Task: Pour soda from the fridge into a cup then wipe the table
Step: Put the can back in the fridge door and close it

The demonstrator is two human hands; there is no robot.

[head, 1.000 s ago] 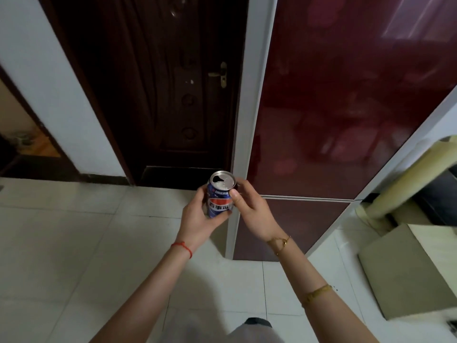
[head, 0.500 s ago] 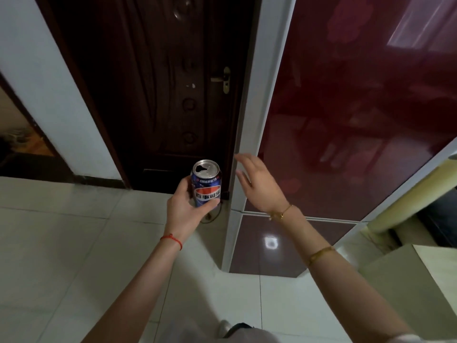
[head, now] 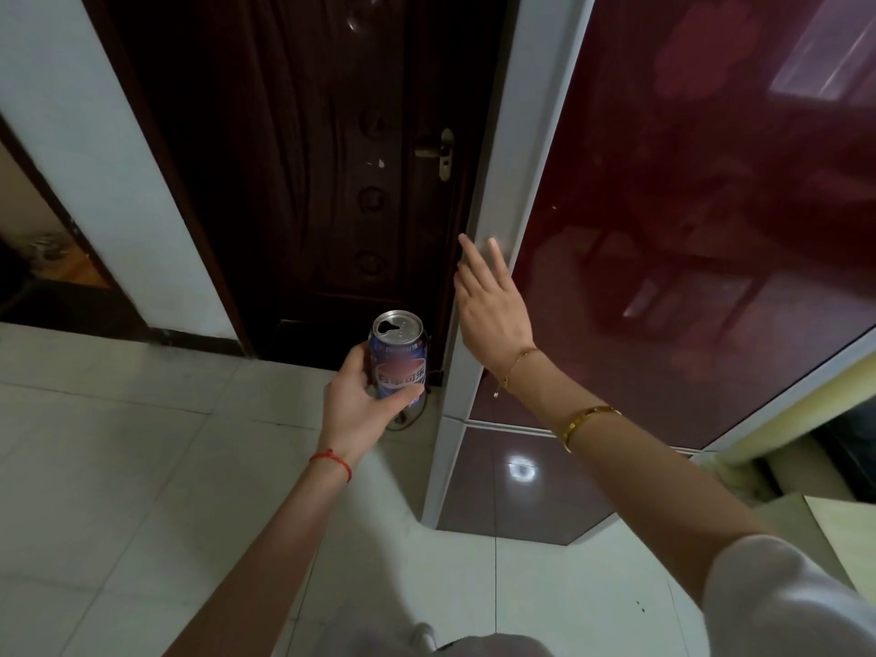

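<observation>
Before the fridge: a person stands on a pale tiled floor [head: 118, 467], both arms reaching forward.
Left hand [head: 353, 405]: wrapped round a can [head: 398, 358], thumb on the near side, fingers curled behind; a red string sits on the wrist.
Can: blue soda can, upright, top already opened, held low in front of a dark door [head: 308, 158] and just left of the fridge's edge.
Right hand [head: 493, 310]: holds nothing; fingers straight and spread a little, tips raised at the grey side strip of the fridge [head: 711, 230]. Whether they touch the strip cannot be told.
Right wrist: a thin gold chain, and further up the forearm a gold bangle [head: 585, 422].
Fridge: glossy dark red front with a grey frame, upper door over a lower one, both closed; a seam runs between them below the right wrist. A light spot reflects in the lower door.
Door: dark brown, with a brass handle [head: 438, 151] near its right edge.
Left side: a white wall [head: 95, 158] and, beyond it, a dim opening.
Lower right: the corner of a light-coloured surface [head: 844, 528], partly out of view.
Cup: not in view.
</observation>
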